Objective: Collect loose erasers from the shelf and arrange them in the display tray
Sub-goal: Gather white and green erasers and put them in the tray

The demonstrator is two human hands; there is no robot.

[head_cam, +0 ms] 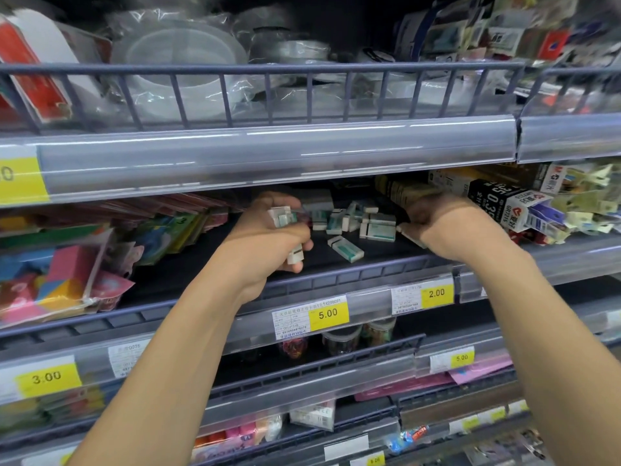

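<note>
Dark grey store shelf (386,264), middle tier: a loose heap of small white rectangular erasers in green-and-white paper sleeves (356,220) lies at the back, one eraser (346,248) apart in front. Left hand (268,237): grip closed around several collected erasers (284,216). Right hand (447,227): fingers curled, pinching a white eraser (411,235) beside the heap, black-and-white cartons (494,203) just right.

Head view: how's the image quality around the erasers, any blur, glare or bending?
Head view: loose erasers on the dim shelf read fairly sharp; left hand holds several, slightly soft; right hand is shadowed; glare streaks the price rail; edges smear and the rails bow from the wide lens.
</note>
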